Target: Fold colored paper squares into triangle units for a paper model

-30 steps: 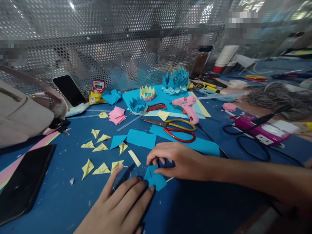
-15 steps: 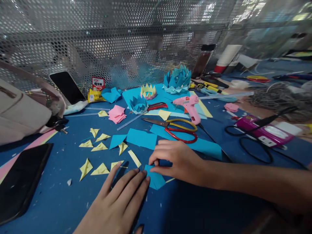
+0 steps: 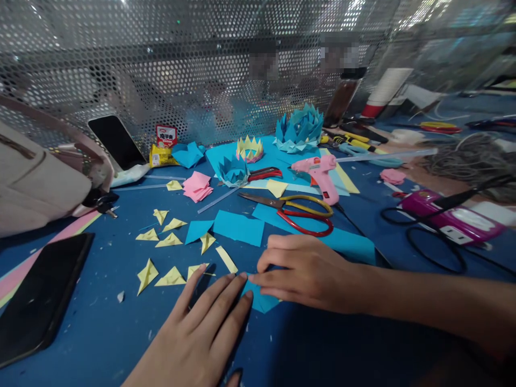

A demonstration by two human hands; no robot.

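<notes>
A small piece of blue paper (image 3: 263,301) lies on the dark blue table between both hands. My left hand (image 3: 201,328) is stretched flat, its fingertips pressing the paper's left edge. From the other side my right hand (image 3: 310,274) has curled fingers, with thumb and fingertips closed at the paper's upper edge and covering part of it. Left of the hands are several folded yellow paper triangles (image 3: 171,277), one partly under my left index finger. Just above the hands sit a yellow paper strip (image 3: 226,259) and a blue paper rectangle (image 3: 237,228).
Scissors (image 3: 294,208) lie beyond my right hand, near a pink glue gun (image 3: 320,173). Paper lotus flowers (image 3: 300,129) stand toward the perforated metal screen (image 3: 193,70). A black phone (image 3: 44,295) is at left; a purple power strip (image 3: 451,215) with a cable is at right.
My right hand's fingers have straightened a little and come closer to my left fingertips on the paper's upper edge. The whole view has shifted slightly.
</notes>
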